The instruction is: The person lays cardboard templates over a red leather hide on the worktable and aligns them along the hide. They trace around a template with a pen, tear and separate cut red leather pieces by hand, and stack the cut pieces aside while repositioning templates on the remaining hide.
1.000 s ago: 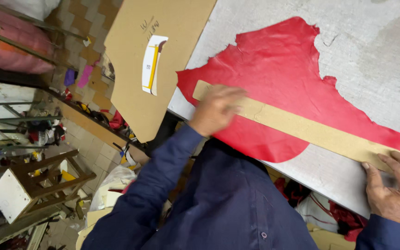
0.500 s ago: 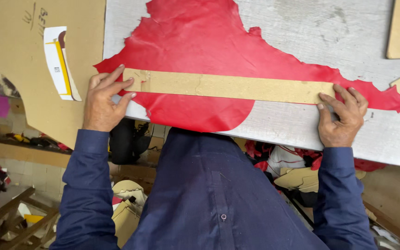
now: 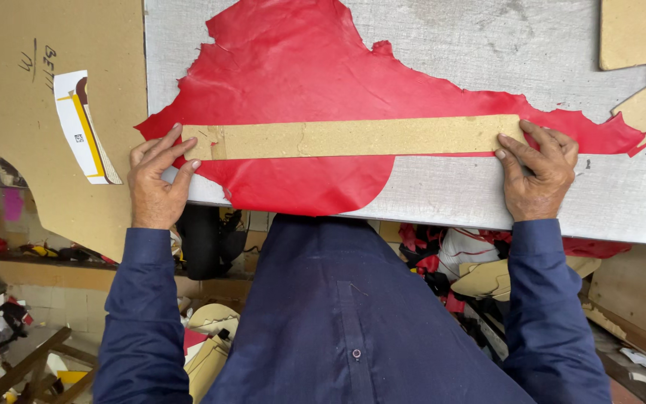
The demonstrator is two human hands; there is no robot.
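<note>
A grey bench (image 3: pixel 487 45) fills the upper part of the view, its near edge running just above the person's dark blue shirt. Against its left end leans a big sheet of brown cardboard (image 3: pixel 39 135) with a small printed label (image 3: pixel 84 127) stuck on it. Spread over the bench is a red hide (image 3: pixel 300 75) with ragged edges; its rounded lower lobe reaches the near edge of the bench and a narrow tail runs off to the right. Across the hide lies a long cardboard strip (image 3: pixel 353 137), flat and almost level, from the left side of the hide to the thin tail on the right. At the far right corner of the bench lie a few smaller cardboard pieces (image 3: pixel 641 34), overlapping each other, well apart from the strip.

The left hand (image 3: pixel 157 179) rests flat with spread fingers on the left end of the strip, fingertips touching it and the hide. The right hand (image 3: pixel 538 173) presses down on the right end with its fingers laid over the strip's corner. Both hands are open and flat, gripping nothing, well apart from each other.
</note>
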